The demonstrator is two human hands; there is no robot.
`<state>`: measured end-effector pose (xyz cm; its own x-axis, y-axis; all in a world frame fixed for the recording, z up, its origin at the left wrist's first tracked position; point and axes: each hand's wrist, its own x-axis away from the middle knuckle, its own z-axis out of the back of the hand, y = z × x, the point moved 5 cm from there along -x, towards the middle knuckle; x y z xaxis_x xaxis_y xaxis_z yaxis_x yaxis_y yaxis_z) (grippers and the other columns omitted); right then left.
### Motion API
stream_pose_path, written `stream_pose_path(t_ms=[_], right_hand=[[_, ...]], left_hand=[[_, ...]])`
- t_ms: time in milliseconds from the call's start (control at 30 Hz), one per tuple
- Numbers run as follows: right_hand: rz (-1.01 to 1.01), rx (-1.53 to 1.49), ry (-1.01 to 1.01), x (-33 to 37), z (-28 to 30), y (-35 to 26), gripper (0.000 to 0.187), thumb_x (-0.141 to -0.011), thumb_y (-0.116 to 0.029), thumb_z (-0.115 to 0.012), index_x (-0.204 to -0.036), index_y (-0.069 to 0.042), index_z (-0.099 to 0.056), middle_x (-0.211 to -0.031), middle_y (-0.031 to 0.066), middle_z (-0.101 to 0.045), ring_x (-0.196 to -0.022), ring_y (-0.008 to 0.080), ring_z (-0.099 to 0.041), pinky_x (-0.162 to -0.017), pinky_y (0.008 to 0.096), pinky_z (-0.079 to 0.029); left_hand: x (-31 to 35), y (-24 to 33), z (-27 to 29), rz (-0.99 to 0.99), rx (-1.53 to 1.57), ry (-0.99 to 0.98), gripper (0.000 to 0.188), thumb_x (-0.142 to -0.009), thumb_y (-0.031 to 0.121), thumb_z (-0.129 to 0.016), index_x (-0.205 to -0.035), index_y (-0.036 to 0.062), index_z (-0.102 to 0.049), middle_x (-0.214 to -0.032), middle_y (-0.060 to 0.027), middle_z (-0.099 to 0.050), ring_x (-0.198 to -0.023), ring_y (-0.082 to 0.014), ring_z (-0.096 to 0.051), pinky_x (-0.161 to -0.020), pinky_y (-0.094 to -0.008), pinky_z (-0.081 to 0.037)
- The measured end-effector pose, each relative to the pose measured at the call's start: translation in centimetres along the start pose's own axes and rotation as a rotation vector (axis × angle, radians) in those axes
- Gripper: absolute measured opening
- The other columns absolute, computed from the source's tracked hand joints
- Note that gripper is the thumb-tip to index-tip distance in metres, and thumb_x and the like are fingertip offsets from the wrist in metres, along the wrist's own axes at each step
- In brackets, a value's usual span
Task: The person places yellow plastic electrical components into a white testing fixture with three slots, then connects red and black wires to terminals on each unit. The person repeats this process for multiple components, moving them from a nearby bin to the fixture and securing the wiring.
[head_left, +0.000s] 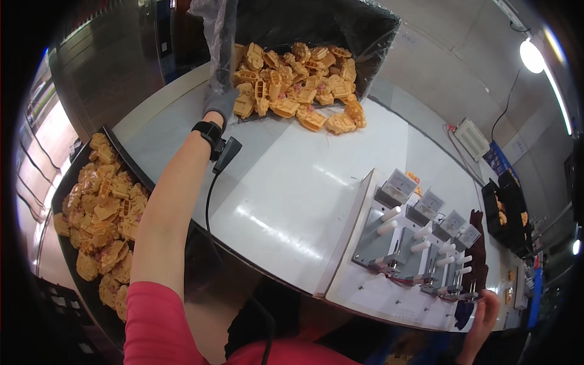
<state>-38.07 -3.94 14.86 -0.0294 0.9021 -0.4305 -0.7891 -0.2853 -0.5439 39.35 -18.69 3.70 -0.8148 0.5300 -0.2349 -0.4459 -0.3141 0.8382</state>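
Note:
My left hand [221, 101], in a grey glove with a black strap at the wrist, is at the lower left corner of a dark bin [377, 45] lined with plastic film. Film and glare hide its fingers, so its grip is unclear. Tan moulded plastic parts [286, 85] lie heaped at the bin's mouth, a few of them spilling onto the white table [274, 188]. My right hand [485, 313], bare, is at the table's near right edge beside a test fixture [420, 243] with white handles and small meters. Its fingers are apart and nothing shows in them.
A black crate [67, 225] full of more tan parts stands left of the table, below my left forearm. A black cable [208, 207] hangs from my left wrist. Dark cloth [477, 249] lies behind the fixture. Black trays [508, 207] sit at the far right.

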Motion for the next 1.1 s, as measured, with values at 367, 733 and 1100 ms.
stream_pose_path(t_ms=[367, 733, 1100], right_hand=[[0.774, 0.315, -0.184, -23.2, -6.4, -27.5, 0.027, -0.092, -0.016, -0.064, -0.116, -0.004, -0.061, -0.105, 0.0083, -0.062, -0.090, 0.0189, -0.056, -0.079, 0.0312, -0.045], [0.690, 0.687, -0.185, -36.3, -14.8, -20.9, 0.044, -0.098, -0.034, -0.061, -0.136, -0.014, -0.055, -0.119, 0.0134, -0.063, -0.103, 0.0238, -0.061, -0.089, 0.0348, -0.051], [0.510, 0.625, -0.438, -35.4, -16.2, -13.8, 0.041, -0.092, -0.033, -0.065, -0.125, -0.008, -0.060, -0.096, 0.0123, -0.070, -0.089, 0.0268, -0.066, -0.081, 0.0359, -0.052]], left_hand=[[-4.8, -6.0, -2.0, 0.012, -0.282, 0.013, 0.054, -0.087, 0.035, -0.062, -0.132, 0.0052, -0.058, -0.130, -0.0223, -0.062, -0.120, -0.0415, -0.057, -0.099, -0.0450, -0.047], [-3.5, -6.0, 2.5, -0.079, -0.309, -0.161, 0.057, -0.089, 0.048, -0.061, -0.111, -0.0038, -0.069, -0.098, -0.0244, -0.072, -0.095, -0.0379, -0.070, -0.082, -0.0419, -0.052], [-0.9, -9.8, 9.0, 0.003, -0.236, -0.439, 0.088, -0.086, 0.058, -0.066, -0.143, -0.0056, -0.043, -0.127, -0.0256, -0.062, -0.116, -0.0321, -0.062, -0.089, -0.0412, -0.050]])
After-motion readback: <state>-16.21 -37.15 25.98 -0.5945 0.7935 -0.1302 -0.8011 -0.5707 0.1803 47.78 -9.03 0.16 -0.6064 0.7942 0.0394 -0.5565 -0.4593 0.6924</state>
